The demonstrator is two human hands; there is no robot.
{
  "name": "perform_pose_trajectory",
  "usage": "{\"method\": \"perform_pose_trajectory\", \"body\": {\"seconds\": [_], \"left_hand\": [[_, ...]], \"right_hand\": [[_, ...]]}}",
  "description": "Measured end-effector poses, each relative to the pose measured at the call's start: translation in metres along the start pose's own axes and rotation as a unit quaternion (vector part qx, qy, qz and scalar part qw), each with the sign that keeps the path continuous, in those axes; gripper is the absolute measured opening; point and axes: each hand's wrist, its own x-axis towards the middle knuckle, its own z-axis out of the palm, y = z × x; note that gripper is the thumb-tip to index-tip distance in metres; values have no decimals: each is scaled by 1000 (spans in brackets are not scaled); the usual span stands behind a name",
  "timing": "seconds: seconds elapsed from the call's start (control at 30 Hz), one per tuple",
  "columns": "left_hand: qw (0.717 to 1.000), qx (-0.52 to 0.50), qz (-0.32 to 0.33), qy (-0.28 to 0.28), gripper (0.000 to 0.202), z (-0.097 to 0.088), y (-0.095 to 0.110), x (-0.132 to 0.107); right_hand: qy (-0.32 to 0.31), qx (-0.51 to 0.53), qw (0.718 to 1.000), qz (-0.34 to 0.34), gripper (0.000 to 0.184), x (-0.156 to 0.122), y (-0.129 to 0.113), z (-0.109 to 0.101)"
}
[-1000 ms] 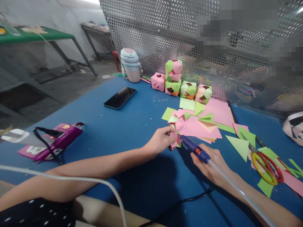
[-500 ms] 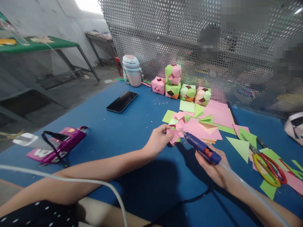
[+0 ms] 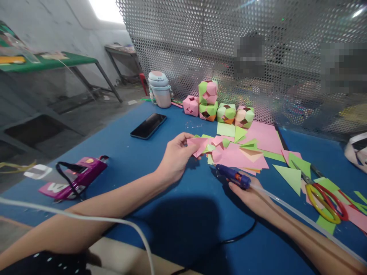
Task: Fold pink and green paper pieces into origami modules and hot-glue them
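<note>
My left hand (image 3: 179, 154) pinches a folded pink paper piece (image 3: 198, 146) between thumb and fingers, just above the blue table. A bit of green paper shows behind it. My right hand (image 3: 252, 194) is wrapped round a blue glue gun (image 3: 233, 176), low over the table, its tip pointing left. A long clear glue stick (image 3: 289, 208) runs out of the gun's back end, over my right forearm. Beside both hands lies a pile of pink sheets (image 3: 243, 156) with folded pink and green pieces on top. The gun's tip is apart from the paper in my left hand.
Folded paper cubes (image 3: 208, 111) stand at the back against a perforated metal screen (image 3: 177, 46). Scissors (image 3: 321, 200) and paper scraps lie right. A phone (image 3: 148, 126), a cup (image 3: 160, 89) and a purple device (image 3: 76, 177) stand left. A white cable (image 3: 94, 218) crosses my left arm.
My left hand has moved left and up with the pink paper, away from the glue gun. My right hand has lowered the gun towards the table and slightly left.
</note>
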Motion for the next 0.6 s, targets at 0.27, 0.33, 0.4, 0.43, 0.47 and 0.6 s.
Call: {"method": "perform_pose_trajectory", "body": {"seconds": [0.27,0.33,0.4,0.43,0.47,0.6], "left_hand": [[999,-18,-12,-25,17,9,27,-27],[998,-12,-31,-44,15,11,26,-37],[996,4,-56,-64,14,12,22,-47],[995,15,-69,-73,13,13,20,-53],[993,29,-84,-78,13,14,16,-59],[973,55,-171,-144,11,19,6,-81]], "right_hand": [[7,-129,989,-66,16,3,2,7],[-12,-149,987,-63,20,2,2,3],[-31,-151,986,-63,23,-2,1,-4],[-41,-146,986,-64,24,-5,1,-8],[-47,-140,987,-64,24,-8,0,-12],[-51,-124,989,-67,32,-23,3,-24]]}}
